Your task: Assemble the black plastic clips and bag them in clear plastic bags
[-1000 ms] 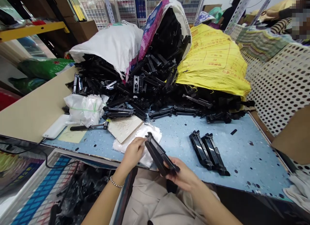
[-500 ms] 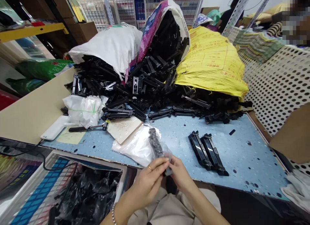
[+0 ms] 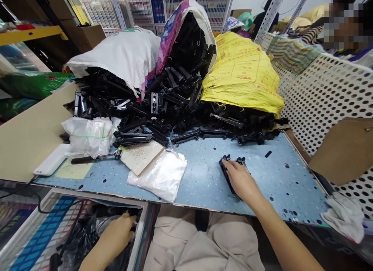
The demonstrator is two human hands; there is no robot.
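Note:
My left hand (image 3: 118,234) is down in the white crate (image 3: 147,214) at the lower left, over black parts in clear plastic bags (image 3: 75,240). Its fingers point down and are partly hidden, so whether it grips a bag does not show. On the blue tabletop, my right hand (image 3: 240,179) closes around a long black plastic part (image 3: 225,173). Beside it, mostly covered by that hand, lies a second black part (image 3: 241,161). A stack of clear plastic bags (image 3: 166,173) lies left of them, partly under a beige board (image 3: 141,156).
Loose black parts (image 3: 175,119) are heaped along the back, spilling from a white sack (image 3: 116,55) and a yellow sack (image 3: 241,72). A black-handled tool (image 3: 83,159), a white power bank-like block (image 3: 52,160) and a bundle of bags (image 3: 87,137) are left. A perforated white crate (image 3: 329,92) borders the right.
My hands have parted. The left went down into the crate; the right moved right onto the black parts. The bagged part that both hands held is no longer above the table.

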